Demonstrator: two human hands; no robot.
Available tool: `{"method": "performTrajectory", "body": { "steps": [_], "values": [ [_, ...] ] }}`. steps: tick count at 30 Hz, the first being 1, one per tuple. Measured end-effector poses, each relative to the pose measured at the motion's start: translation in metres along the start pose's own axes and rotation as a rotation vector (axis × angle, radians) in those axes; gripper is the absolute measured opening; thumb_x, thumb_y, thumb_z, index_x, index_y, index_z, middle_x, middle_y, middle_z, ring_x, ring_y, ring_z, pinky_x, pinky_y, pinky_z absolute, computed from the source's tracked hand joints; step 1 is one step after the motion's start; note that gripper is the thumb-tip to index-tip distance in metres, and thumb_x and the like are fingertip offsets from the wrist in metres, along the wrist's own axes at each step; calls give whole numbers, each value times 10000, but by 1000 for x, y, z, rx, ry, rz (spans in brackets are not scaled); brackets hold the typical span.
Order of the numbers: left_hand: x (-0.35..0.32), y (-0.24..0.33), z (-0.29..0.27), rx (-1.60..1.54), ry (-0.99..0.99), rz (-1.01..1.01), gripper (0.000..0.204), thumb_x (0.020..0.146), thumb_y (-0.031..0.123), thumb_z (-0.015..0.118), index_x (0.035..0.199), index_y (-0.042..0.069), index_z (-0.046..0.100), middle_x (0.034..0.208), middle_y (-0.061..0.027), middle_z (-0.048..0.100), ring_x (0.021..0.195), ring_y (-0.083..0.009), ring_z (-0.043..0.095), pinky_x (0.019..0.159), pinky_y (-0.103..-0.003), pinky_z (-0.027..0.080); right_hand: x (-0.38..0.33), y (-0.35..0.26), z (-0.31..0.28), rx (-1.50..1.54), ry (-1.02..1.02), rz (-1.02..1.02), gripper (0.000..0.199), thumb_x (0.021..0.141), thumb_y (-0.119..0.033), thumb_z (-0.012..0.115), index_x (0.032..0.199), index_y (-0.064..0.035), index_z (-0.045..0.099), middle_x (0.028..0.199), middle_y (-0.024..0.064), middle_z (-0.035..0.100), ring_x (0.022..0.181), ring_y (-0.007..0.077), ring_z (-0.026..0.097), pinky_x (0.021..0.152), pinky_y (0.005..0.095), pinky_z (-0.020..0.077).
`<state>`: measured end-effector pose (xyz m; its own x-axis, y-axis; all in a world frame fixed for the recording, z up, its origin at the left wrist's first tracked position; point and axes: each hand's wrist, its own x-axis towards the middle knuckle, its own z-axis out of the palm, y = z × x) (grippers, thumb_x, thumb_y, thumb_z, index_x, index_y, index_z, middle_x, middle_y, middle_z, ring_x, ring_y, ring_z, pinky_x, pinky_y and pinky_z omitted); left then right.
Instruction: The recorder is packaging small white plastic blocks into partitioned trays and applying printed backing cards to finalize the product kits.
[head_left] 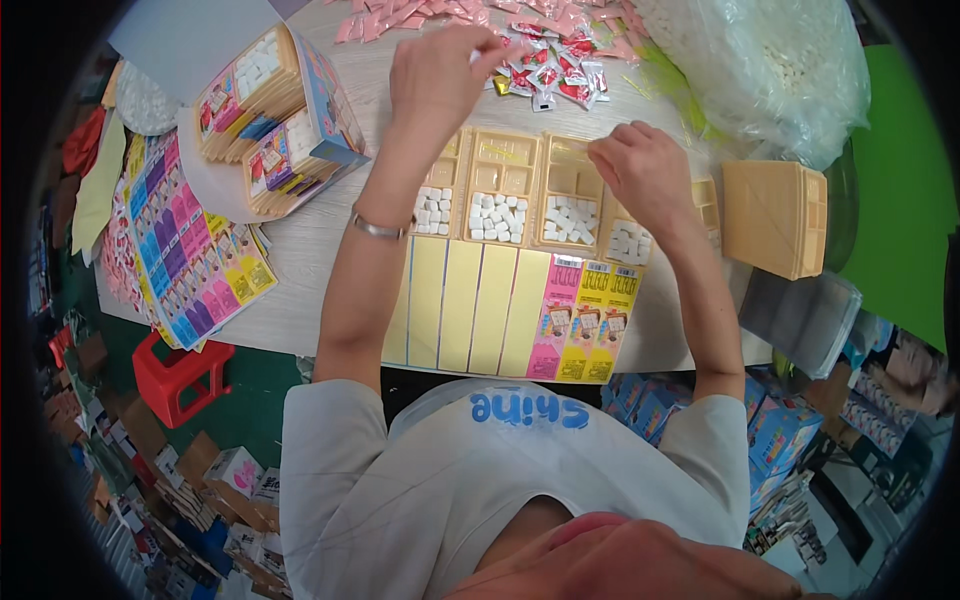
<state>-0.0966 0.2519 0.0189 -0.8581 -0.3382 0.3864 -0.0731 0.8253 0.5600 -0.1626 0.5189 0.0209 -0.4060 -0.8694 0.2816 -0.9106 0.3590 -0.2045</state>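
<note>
Beige compartment trays (484, 185) stand side by side across the table, with small white marshmallow-like pieces (497, 217) in their near compartments. Thin yellow sticks (503, 151) lie in a far compartment. My left hand (438, 78) reaches past the trays, fingers pinched beside a pile of red-and-white sachets (560, 75); what they hold, if anything, I cannot make out. Above the right-hand trays is my right hand (645, 172), its fingers curled and pressed together, their contents hidden. A sheet of printed labels and yellow backing (480, 305) lies along the trays' near side.
Pink sachets (385, 18) are strewn at the far edge. A box of filled trays (335, 105) and label sheets (195, 235) sit at left. At right are a large clear bag (760, 75), stacked beige trays (765, 218) and a clear bin (805, 320). A red stool (165, 380) stands below.
</note>
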Motion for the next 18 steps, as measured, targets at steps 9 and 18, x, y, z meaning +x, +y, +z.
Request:
{"method": "performTrajectory", "body": {
  "steps": [9, 18],
  "values": [
    [-92, 16, 9, 97, -119, 250, 78, 848, 175, 693, 832, 127, 752, 874, -16, 689, 946, -204, 621, 932, -406, 409, 54, 55, 15, 75, 107, 388, 242, 895, -350, 737, 975, -127, 788, 863, 111, 738, 819, 307, 701, 713, 417, 551],
    [-102, 21, 12, 40, -107, 238, 106, 819, 118, 727, 912, 72, 747, 914, -50, 679, 913, -239, 631, 882, -381, 483, 74, 100, 36, -229, 56, 408, 225, 946, -330, 664, 973, -120, 742, 940, 102, 740, 883, 321, 706, 766, 455, 552]
  ]
}}
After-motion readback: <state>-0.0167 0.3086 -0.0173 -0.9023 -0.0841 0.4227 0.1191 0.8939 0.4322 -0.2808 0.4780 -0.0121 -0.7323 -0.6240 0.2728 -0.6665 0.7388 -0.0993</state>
